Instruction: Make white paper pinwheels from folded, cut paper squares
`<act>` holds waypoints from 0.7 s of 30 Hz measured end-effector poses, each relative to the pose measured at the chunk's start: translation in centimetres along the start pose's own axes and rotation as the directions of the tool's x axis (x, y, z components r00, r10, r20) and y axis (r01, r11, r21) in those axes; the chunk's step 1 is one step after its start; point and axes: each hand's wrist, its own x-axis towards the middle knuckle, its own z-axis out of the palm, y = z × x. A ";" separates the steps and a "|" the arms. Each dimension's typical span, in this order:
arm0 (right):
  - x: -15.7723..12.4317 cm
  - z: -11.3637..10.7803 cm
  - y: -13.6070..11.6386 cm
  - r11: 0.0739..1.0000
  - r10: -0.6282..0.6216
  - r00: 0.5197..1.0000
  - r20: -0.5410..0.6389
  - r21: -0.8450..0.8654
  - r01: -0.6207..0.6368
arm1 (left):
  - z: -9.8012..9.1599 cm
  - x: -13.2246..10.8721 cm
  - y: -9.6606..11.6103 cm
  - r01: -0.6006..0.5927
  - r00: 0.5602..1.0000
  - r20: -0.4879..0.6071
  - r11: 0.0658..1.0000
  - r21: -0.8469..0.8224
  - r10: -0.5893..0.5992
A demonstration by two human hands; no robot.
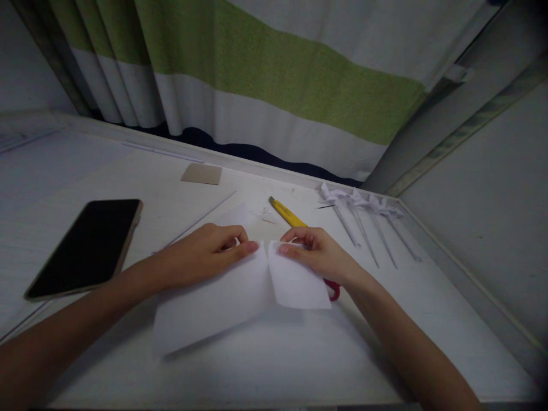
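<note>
A white paper sheet lies in the middle of the white table, split at its top edge into a large left part and a smaller right piece. My left hand pinches the left part near the split, fingers closed on it. My right hand pinches the right piece at its top edge. Both thumbs sit close together at the split. Under my right wrist a red scissor handle shows.
A black phone lies at the left. A yellow utility knife lies behind my hands. Several white paper pinwheels lie at the right. A brown card sits near the striped curtain.
</note>
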 end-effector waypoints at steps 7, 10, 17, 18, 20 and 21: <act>0.7 -1.9 0.4 0.956 0.090 0.982 -0.168 0.293 -0.037 | 0.0 0.6 -1.7 0.000 0.995 -0.095 0.994 0.113 0.011; 1.3 -2.1 1.1 0.944 0.075 0.952 -0.298 0.330 0.029 | 0.2 0.7 -1.8 0.045 0.991 -0.135 0.986 0.162 -0.023; 1.8 -1.0 2.2 0.972 -0.034 0.889 -0.456 0.193 0.136 | 0.7 0.6 -1.5 0.090 0.988 -0.145 0.969 0.230 -0.057; 1.8 -0.8 2.3 0.978 -0.056 0.882 -0.468 0.151 0.143 | 0.7 0.6 -1.4 0.091 0.988 -0.142 0.968 0.235 -0.059; 1.7 -0.7 2.3 0.988 -0.119 0.865 -0.488 0.026 0.151 | 0.6 0.6 -1.4 0.089 0.989 -0.135 0.966 0.241 -0.058; 1.7 -0.7 2.3 0.987 -0.155 0.855 -0.494 -0.049 0.151 | 0.6 0.6 -1.4 0.086 0.990 -0.132 0.966 0.242 -0.055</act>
